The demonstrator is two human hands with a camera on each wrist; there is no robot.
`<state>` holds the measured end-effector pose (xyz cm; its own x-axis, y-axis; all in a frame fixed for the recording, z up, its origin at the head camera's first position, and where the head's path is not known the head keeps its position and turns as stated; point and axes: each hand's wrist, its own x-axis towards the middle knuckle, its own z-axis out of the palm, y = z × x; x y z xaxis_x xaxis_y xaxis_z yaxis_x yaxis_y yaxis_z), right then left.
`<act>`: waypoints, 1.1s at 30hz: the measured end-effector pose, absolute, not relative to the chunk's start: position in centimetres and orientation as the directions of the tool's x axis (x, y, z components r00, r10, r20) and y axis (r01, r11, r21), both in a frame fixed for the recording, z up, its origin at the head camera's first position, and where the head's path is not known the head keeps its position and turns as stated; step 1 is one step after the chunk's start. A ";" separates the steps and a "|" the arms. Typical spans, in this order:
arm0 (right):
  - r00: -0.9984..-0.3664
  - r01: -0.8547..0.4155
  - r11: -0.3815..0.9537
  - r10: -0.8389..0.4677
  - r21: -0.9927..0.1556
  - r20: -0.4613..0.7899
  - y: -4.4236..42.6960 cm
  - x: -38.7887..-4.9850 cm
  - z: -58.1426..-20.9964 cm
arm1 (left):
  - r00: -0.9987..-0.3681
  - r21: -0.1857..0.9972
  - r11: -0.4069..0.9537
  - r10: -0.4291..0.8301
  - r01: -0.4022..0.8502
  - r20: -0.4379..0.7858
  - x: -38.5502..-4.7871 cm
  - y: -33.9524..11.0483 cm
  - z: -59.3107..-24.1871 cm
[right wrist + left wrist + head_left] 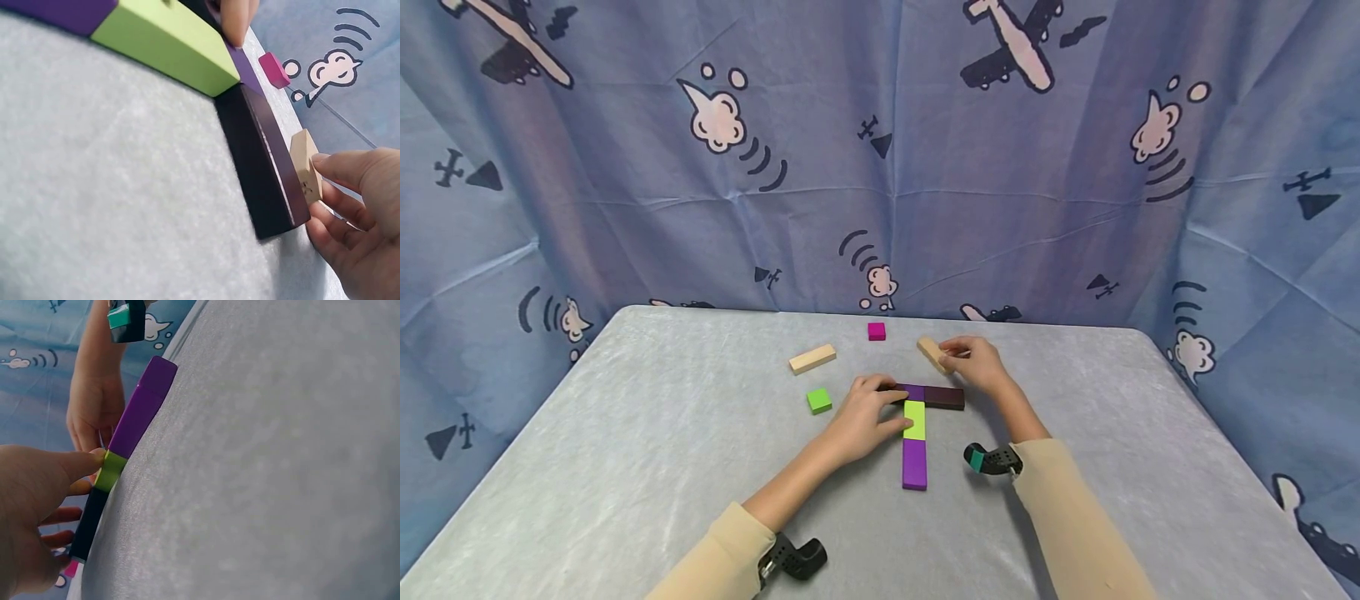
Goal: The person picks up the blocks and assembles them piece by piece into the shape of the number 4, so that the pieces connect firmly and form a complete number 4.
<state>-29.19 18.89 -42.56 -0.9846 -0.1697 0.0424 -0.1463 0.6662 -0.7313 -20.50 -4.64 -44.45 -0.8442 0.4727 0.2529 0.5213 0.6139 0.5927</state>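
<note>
Blocks on a grey worktop. The right hand grasps a pale wooden block between thumb and fingers, just beyond the dark brown block. The fingers of the left hand are released, the thumb touching the lime block, the index finger the small purple block beyond it. A long purple block adjoins nearer. Left: a second wooden block and a green block; far: a magenta block.
</note>
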 end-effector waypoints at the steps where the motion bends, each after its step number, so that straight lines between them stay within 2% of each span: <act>1: -0.985 -0.143 0.669 -0.169 -0.729 0.038 18.9 -29.2 -42.6 | -0.843 0.587 0.617 0.474 0.524 0.255 -20.5 -4.6 -44.5; 17: -0.983 -0.059 0.685 -0.166 -0.726 -0.077 18.0 -29.1 -41.5 | -0.845 0.600 0.610 0.474 0.518 0.248 -20.5 -4.5 -44.3; 33: -0.969 -0.024 0.689 -0.194 -0.725 -0.152 17.7 -30.5 -41.5 | -0.849 0.604 0.610 0.468 0.512 0.247 -20.5 -4.5 -44.5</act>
<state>-30.45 17.73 -41.51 -0.9691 -0.1939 -0.1524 -0.0238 0.6885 -0.7248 -20.51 -4.52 -44.48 -0.8486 0.4677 0.2473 0.5124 0.6100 0.6044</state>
